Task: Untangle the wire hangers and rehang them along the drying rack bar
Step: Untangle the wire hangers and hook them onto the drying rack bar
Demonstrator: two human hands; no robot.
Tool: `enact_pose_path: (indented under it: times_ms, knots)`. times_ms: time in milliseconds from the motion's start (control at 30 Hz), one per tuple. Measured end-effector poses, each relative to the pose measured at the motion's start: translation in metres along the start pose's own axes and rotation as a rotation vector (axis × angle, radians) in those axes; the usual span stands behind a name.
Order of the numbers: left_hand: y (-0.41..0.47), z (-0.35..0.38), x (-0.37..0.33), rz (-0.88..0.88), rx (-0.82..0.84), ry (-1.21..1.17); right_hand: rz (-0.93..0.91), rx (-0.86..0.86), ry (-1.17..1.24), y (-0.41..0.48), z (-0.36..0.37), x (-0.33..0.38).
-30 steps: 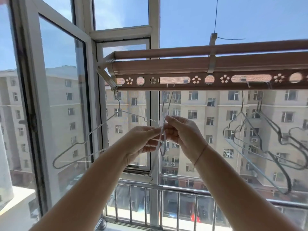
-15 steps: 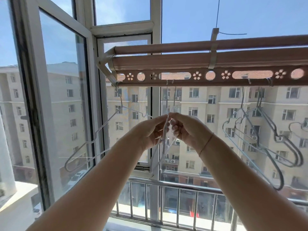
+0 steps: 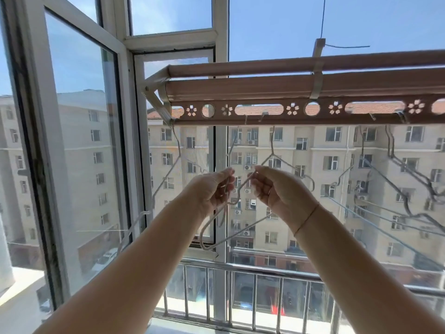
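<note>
Head view: L hand [image 3: 212, 189], R hand [image 3: 281, 191] pinch white hangers [image 3: 240, 231] under rack bar [image 3: 265, 86], grey hangers [image 3: 414, 173] right.

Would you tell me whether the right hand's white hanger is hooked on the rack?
Hooked on: above the right hand, the neck of the white hanger rises to the rack bar, its hook tip in a slot.

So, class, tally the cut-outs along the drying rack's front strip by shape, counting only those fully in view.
Flower cut-outs: 5
Round holes: 2
Long slots: 2
Total: 9. Part-hidden openings at either end are left out.
</note>
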State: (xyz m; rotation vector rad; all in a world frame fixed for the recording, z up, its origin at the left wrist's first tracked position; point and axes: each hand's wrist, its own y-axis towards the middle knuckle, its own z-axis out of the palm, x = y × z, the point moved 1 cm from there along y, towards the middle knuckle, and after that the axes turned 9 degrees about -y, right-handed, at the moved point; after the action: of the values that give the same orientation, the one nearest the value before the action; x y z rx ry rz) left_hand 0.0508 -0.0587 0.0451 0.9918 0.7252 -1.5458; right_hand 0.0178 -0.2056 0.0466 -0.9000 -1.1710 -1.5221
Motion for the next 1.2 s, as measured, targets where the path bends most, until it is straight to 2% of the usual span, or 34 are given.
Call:
enact_pose_path:
  times_ms: [367, 767, 1000, 1133, 1200]
  knots:
    - [-0.009, -0.004, -0.002, -0.018, 0.007, 0.061, -0.046, -0.010, 0.080, -0.010, -0.015, 0.005]
    - [-0.014, -0.008, -0.007, 0.104, -0.021, 0.118, 0.005, 0.031, 0.024, -0.004, -0.013, 0.009]
    - [-0.024, -0.015, -0.014, 0.379, -0.124, 0.243, -0.024, -0.062, 0.044, 0.018, -0.011, 0.010]
    - [-0.050, 0.001, -0.028, 0.726, -0.164, 0.432, -0.074, -0.093, 0.021, 0.026, -0.012, 0.014]
    - [-0.071, 0.016, -0.032, 0.835, -0.082, 0.491, -0.090, -0.094, 0.033, 0.027, -0.012, 0.016]
